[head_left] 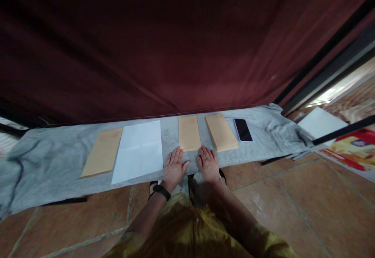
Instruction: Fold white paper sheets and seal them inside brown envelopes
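My left hand (174, 165) lies flat and open on the grey cloth (47, 164), fingers together, just below and left of a single tan envelope (189, 133). My right hand (208, 163) lies flat and open beside it, below and right of that envelope's near edge. Neither hand holds anything. A stack of tan envelopes (221, 132) sits to the right. A white sheet of paper (139, 151) with fold creases lies to the left, and another tan envelope (103, 152) lies left of that.
A black phone (243, 129) rests face up on the cloth right of the envelope stack. A dark red curtain (164, 43) hangs behind. Brown floor tiles (293, 211) run in front. White paper (320, 122) and a colourful printed sheet (351, 148) lie at the right.
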A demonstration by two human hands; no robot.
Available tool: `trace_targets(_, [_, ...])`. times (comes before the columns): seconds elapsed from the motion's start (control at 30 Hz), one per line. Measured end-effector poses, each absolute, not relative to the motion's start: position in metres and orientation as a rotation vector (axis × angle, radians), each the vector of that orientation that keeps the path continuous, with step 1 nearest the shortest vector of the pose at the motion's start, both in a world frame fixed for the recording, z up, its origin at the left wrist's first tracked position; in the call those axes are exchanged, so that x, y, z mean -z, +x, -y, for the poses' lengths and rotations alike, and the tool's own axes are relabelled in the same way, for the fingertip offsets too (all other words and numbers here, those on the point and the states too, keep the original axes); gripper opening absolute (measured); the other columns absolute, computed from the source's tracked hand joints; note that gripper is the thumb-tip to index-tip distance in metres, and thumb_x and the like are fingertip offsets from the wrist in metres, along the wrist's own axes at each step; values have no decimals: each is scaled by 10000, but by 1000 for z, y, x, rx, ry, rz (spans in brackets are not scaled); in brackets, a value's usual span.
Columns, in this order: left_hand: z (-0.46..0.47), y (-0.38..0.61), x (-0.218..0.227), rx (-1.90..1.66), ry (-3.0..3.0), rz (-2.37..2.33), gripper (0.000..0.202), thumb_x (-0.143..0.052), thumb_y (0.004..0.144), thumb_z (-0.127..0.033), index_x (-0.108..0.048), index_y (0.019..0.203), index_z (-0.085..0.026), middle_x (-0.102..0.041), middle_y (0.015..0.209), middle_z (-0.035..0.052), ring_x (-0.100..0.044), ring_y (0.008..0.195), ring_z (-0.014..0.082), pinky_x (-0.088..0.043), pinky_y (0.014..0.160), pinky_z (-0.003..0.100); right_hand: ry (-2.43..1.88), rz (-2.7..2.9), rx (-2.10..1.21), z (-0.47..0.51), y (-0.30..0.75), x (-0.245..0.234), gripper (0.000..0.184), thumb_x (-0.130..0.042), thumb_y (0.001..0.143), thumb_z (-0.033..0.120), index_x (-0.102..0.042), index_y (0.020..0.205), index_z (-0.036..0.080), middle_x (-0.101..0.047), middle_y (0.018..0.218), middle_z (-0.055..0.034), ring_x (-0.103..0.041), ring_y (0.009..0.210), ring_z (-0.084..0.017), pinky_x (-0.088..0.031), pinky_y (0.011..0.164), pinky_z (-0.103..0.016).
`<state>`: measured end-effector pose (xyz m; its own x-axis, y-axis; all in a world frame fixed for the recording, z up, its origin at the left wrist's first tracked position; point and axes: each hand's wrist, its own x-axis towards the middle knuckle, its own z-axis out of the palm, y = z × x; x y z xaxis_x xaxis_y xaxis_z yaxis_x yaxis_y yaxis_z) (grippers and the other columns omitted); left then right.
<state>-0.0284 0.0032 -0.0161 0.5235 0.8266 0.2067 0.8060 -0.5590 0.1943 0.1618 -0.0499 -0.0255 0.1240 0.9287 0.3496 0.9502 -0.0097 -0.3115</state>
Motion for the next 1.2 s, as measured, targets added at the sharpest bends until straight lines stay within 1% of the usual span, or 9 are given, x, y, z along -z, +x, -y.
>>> trace_targets(0.13, [-4,-29,20,-456,2683,-1442,634,-375,1015,-472,-423,1513,-84,-436,1559,184,-355,1488,282,-276,1221,498,-1945,1806,50,46,157,20,479,-416,1039,293,-482,1478,113,-524,1504,-148,-443,1418,-264,-295,1193,-471])
trace_targets(0.23, [-4,-29,21,-454,2702,-1445,627,-375,1013,-451,-435,1504,-65,-442,1553,193,-355,1488,284,-276,1221,494,-1859,1891,13,40,146,15,486,-393,1048,309,-466,1494,130,-486,1539,-125,-423,1439,-248,-298,1206,-463])
trace_targets(0.33, [-5,-30,22,-437,2721,-1438,602,-364,1011,-399,-450,1492,-48,-448,1547,195,-353,1489,281,-274,1223,489,-1788,1975,-64,35,132,11,467,-364,1062,326,-497,1474,151,-499,1534,-92,-442,1428,-226,-294,1217,-432])
trace_targets(0.43, [-6,-30,22,-441,2727,-1438,578,-352,1004,-354,-453,1494,-64,-443,1552,182,-359,1486,273,-282,1220,495,-1808,1968,-99,32,124,11,455,-377,1063,345,-520,1455,162,-524,1514,-89,-462,1414,-225,-296,1213,-434])
trace_targets(0.77, [-3,-29,18,-488,2680,-1434,576,-379,992,-378,-463,1487,-96,-452,1550,178,-380,1475,280,-296,1215,499,-1903,1849,3,42,138,19,444,-418,1050,303,-515,1459,163,-540,1495,-110,-491,1392,-229,-303,1197,-444])
trace_targets(0.9, [-4,-30,17,-500,2643,-1426,573,-394,987,-377,-471,1477,-91,-464,1541,184,-395,1466,290,-308,1210,511,-1924,1828,-3,43,139,18,446,-404,1052,305,-516,1458,158,-538,1497,-112,-500,1383,-238,-290,1197,-448])
trace_targets(1.03, [-14,-27,15,-585,2451,-1427,525,-438,970,-332,-508,1439,-105,-541,1480,181,-477,1404,289,-378,1173,491,-1920,1827,-8,43,139,19,453,-395,1055,318,-512,1459,151,-540,1495,-109,-497,1383,-245,-276,1200,-456])
trace_targets(1.13, [-26,-20,13,-712,2206,-1417,495,-488,933,-272,-537,1400,-116,-616,1388,176,-572,1298,273,-457,1108,459,-1923,1822,4,43,138,20,451,-401,1053,312,-512,1458,149,-540,1495,-109,-498,1382,-245,-275,1199,-456])
trace_targets(1.2, [-35,-14,11,-785,2037,-1413,475,-527,901,-249,-567,1356,-122,-660,1310,170,-625,1208,271,-499,1051,461,-1922,1821,17,43,138,20,447,-409,1050,307,-514,1458,157,-542,1493,-111,-502,1380,-244,-278,1197,-457])
